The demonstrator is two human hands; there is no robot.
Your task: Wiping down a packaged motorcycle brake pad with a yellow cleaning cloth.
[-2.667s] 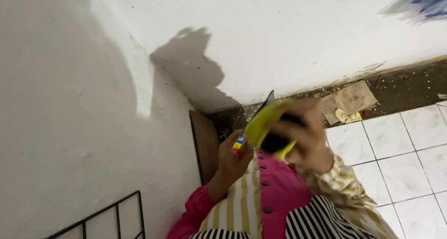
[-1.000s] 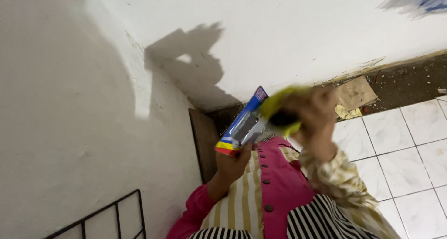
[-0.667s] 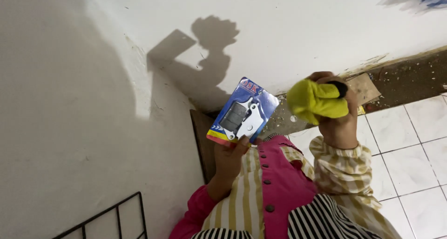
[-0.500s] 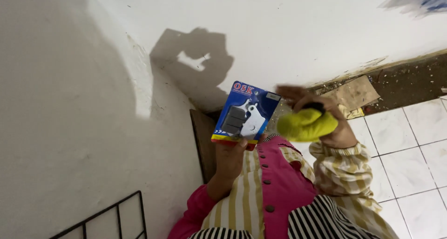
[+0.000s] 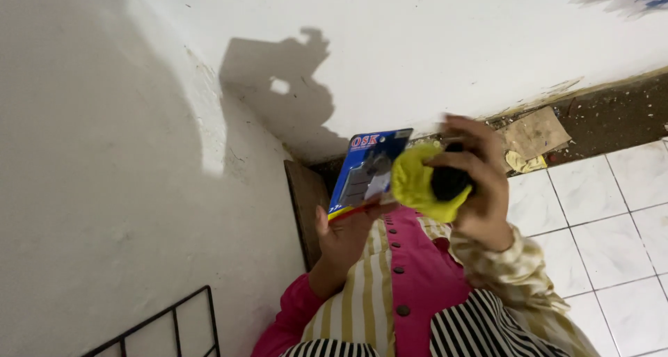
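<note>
A: Report the state of each hand.

B: The left hand (image 5: 348,235) is closed on the lower edge of a blue blister card (image 5: 367,169) and holds it upright, its printed face toward the camera. The right hand (image 5: 476,183) is clamped around a yellow cloth (image 5: 417,183) and a dark object (image 5: 449,181); the cloth is bunched between the fingers and that object.

A: Position of the card relative to the cloth?

B: The cloth sits against the right edge of the card, touching or overlapping it. Both are held above a pink and striped garment (image 5: 410,287), in front of the white wall (image 5: 431,51).

A: What does the card carry?

B: Grey parts under clear plastic; their kind cannot be determined. The right hand is motion-blurred.

A: Surroundings?

B: White floor tiles (image 5: 598,225) lie to the right, with a scrap of cardboard (image 5: 536,131) at the foot of the wall. A black wire rack (image 5: 167,322) shows at lower left
</note>
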